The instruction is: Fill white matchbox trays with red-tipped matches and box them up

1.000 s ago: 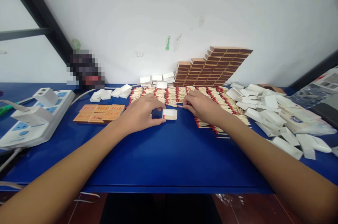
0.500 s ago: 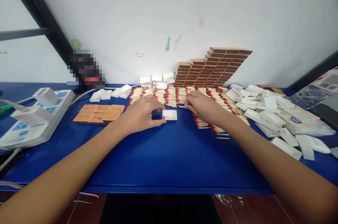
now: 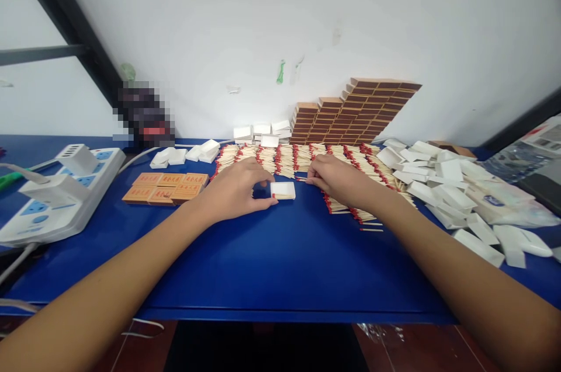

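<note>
I record even, moderately bright, diffuse light; I cannot place its source. The wall (image 3: 210, 21) reads pale grey, dimming toward the upper right corner. The blue table (image 3: 263, 267) carries a soft sheen; the floor (image 3: 416, 348) lies darker, in shade. I note wide-angle stretching of the forearms (image 3: 144, 261) toward the lower corners, soft detail in the matchsticks (image 3: 285, 160), and a coarse pixelated patch (image 3: 146, 112) at left.

The desk (image 3: 272, 267) looks smooth and shiny. The matchsticks (image 3: 284, 160) look like wood. The matchbox tray (image 3: 284, 187) looks like dull white card. The power strip (image 3: 94, 194) looks like smooth, hard plastic.
</note>
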`<state>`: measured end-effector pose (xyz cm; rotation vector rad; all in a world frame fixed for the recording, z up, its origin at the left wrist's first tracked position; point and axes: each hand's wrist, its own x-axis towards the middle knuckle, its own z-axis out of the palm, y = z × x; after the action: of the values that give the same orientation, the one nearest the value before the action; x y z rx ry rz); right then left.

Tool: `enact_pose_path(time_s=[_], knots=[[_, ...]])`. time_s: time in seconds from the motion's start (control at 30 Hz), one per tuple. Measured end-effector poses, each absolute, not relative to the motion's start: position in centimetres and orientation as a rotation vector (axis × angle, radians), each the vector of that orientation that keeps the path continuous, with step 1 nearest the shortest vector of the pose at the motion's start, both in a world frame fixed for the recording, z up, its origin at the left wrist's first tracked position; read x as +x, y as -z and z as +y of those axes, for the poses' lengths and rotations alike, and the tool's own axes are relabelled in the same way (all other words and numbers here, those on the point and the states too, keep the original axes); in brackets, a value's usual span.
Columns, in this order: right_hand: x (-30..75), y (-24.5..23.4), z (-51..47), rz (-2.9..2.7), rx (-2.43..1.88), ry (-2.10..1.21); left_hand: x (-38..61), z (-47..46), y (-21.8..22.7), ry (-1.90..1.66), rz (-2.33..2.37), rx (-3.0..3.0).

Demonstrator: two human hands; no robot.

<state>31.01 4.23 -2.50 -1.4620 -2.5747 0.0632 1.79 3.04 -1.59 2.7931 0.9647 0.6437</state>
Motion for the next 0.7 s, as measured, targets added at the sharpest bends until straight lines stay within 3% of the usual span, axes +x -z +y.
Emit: enact_pose_path(time_s=[0.2,0.7], knots=[[30.5,2.1,3.3,-2.594,-1.420,0.009,2.0,3.0,1.6,-0.660,0.953,2.795],[27.6,1.4,0.8,-2.473,-1.154,-0.166,2.0,2.8,1.3,-0.665,0.928,2.830]])
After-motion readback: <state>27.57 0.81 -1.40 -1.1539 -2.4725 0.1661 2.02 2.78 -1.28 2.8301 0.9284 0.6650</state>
